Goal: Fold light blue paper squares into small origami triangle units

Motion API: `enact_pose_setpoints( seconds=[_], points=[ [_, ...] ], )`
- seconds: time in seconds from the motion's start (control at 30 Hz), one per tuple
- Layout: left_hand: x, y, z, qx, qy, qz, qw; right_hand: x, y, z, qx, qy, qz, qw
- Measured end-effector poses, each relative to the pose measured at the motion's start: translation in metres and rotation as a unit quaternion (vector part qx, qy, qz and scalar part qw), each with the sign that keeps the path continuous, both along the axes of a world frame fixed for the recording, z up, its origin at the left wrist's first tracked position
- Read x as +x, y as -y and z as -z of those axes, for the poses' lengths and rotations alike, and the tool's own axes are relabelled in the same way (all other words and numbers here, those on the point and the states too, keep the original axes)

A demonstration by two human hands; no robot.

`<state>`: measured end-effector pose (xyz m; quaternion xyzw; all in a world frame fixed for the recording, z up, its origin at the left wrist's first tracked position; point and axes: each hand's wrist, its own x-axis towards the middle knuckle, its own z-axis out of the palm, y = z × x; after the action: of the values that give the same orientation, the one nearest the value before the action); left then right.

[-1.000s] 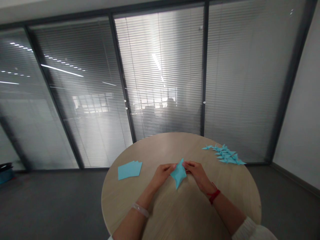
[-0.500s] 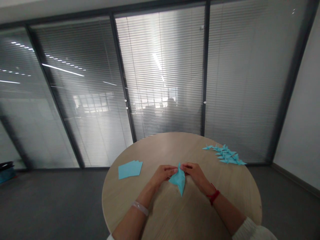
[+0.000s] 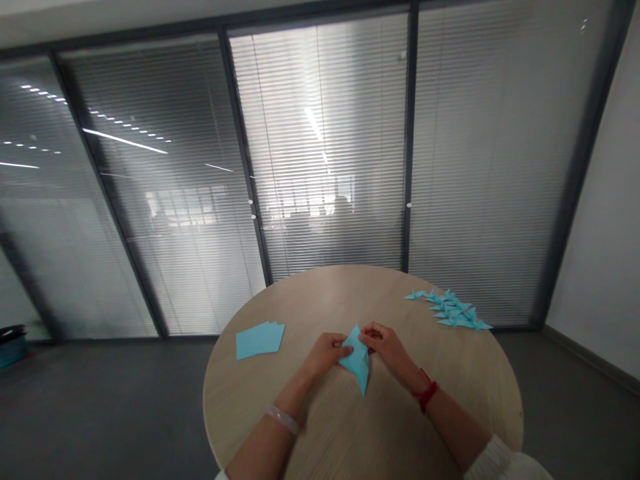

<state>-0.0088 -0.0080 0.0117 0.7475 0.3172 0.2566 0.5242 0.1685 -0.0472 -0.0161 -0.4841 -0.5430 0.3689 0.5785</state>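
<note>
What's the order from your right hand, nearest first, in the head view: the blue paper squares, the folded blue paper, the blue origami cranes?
From the right hand:
1. Folded blue paper: touching it, between both hands.
2. Blue origami cranes: right side of the round wooden table, towards the far edge.
3. Blue paper squares: left side of the table.

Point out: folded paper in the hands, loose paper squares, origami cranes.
Folded paper (image 3: 358,360), head view, middle.
Paper squares (image 3: 260,341), head view, top sheet.
Origami cranes (image 3: 453,310), head view, middle of group.
</note>
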Motion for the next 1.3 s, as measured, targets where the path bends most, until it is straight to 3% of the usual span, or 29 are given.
enact_pose_setpoints(
  seconds=[0.1,0.2,0.53,0.87,1.0,1.1,1.2,1.3],
  points=[
    [0.002,-0.002,0.003,0.122,-0.058,-0.025,0.991,-0.001,0.0,0.002,0.007,0.026,-0.019,0.999],
    [0.005,-0.001,0.003,0.193,-0.096,-0.03,0.976,0.0,0.0,0.004,0.017,0.05,-0.019,0.998],
    [0.005,0.009,-0.004,0.221,-0.01,-0.058,0.973,0.003,0.001,0.0,0.005,-0.004,0.02,1.0],
    [0.006,0.017,-0.008,0.28,-0.038,-0.074,0.956,0.006,0.0,0.003,0.003,-0.034,0.019,0.999],
    [0.007,0.018,-0.011,0.193,-0.012,-0.1,0.976,0.006,0.0,0.001,-0.006,-0.014,0.028,0.999],
    [0.006,0.016,-0.012,0.046,0.045,-0.102,0.993,0.005,0.001,0.001,-0.001,-0.001,0.038,0.999],
    [0.004,0.012,-0.012,-0.076,0.06,-0.091,0.991,0.004,0.001,0.0,0.006,0.013,0.02,1.0],
    [0.004,0.009,-0.011,-0.108,0.051,-0.073,0.99,0.002,0.004,-0.003,0.005,0.036,-0.009,0.999]
  ],
)
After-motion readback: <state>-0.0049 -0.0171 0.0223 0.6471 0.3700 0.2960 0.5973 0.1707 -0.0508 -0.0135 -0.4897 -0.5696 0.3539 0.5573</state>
